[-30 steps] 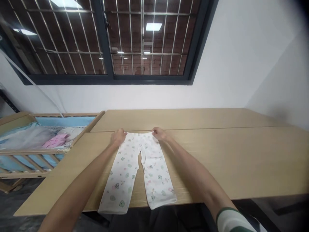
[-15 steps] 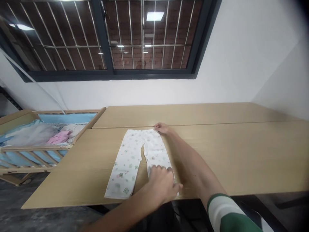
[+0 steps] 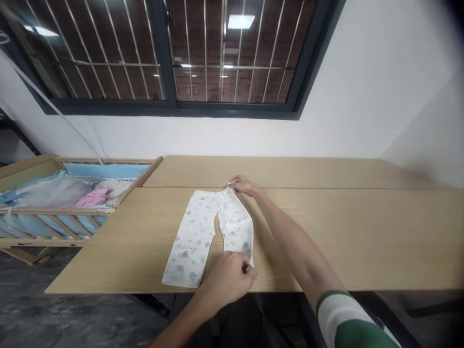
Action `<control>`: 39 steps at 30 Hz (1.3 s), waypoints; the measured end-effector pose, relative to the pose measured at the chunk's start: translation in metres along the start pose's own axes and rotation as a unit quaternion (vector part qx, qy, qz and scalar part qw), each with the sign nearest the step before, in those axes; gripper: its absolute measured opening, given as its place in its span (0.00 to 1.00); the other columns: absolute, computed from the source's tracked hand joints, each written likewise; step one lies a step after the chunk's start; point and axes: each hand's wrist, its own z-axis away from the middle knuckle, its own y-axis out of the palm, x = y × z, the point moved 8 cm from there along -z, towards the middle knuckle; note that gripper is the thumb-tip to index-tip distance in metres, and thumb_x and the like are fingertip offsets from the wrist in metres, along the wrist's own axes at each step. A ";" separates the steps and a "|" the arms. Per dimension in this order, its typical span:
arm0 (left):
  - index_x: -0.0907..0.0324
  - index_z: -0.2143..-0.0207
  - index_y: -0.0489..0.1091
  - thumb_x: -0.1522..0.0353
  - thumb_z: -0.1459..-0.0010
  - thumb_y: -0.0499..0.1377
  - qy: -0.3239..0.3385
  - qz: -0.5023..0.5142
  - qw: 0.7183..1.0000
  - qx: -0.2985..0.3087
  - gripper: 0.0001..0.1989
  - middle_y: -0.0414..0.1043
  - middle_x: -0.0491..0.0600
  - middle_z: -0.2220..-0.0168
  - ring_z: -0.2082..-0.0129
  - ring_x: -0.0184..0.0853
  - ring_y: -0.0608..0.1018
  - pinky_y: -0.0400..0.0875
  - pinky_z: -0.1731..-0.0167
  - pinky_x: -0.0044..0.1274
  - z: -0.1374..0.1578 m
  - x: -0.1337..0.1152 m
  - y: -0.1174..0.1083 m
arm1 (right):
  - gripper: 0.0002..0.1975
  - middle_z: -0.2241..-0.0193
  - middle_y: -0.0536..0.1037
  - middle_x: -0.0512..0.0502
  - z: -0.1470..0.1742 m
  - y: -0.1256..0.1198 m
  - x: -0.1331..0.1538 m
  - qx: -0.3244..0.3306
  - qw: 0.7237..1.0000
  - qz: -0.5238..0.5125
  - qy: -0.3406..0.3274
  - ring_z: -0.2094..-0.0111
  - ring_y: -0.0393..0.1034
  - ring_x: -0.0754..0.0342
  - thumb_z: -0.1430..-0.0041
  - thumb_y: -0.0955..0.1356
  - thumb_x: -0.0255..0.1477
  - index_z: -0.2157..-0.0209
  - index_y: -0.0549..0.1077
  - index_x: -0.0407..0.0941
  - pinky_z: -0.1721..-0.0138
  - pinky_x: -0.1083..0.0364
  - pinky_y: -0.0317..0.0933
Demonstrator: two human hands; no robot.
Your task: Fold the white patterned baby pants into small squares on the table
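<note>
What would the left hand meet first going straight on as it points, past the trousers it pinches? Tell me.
Probably the right forearm, slanting across the line of the left hand beyond the trousers. Depth is unclear, so it might pass underneath.

Table (image 3: 344,232): big light wood-look top, one long seam running across it
On the table: white printed pants (image 3: 188,241), mostly spread out, waist just short of the seam, legs toward the near edge
Crib (image 3: 61,211): wooden, slatted side, light blue lining (image 3: 112,170)
In the crib: bunched pink cloth (image 3: 93,197) beside some sheer whitish fabric (image 3: 54,193)
Floor (image 3: 72,304): mottled grey, crib's foot on it
</note>
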 end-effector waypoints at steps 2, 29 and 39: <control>0.56 0.75 0.71 0.66 0.40 0.51 -0.009 0.127 0.991 -0.048 0.13 0.73 0.47 0.77 0.76 0.34 0.75 0.62 0.75 0.24 0.016 0.013 -0.015 | 0.14 0.78 0.72 0.52 -0.004 0.009 0.020 -0.004 1.000 0.012 -0.016 0.79 0.66 0.60 0.44 0.74 0.24 0.57 0.71 0.38 0.76 0.60 0.61; 0.64 0.41 0.66 0.61 0.38 0.57 0.052 -0.397 0.839 -0.369 0.26 0.69 0.63 0.41 0.42 0.53 0.71 0.68 0.49 0.37 0.146 0.091 -0.033 | 0.33 0.28 0.46 0.39 0.211 0.251 0.095 0.351 0.807 0.260 -0.397 0.28 0.39 0.45 0.28 0.57 0.46 0.29 0.50 0.45 0.30 0.48 0.39; 0.51 0.29 0.50 0.69 0.37 0.58 -0.022 -0.376 0.853 -0.362 0.36 0.60 0.57 0.33 0.38 0.52 0.69 0.66 0.45 0.40 0.149 0.097 -0.010 | 0.33 0.27 0.42 0.48 0.133 0.216 0.035 0.283 0.835 0.350 -0.316 0.27 0.35 0.46 0.30 0.56 0.51 0.29 0.50 0.55 0.29 0.43 0.33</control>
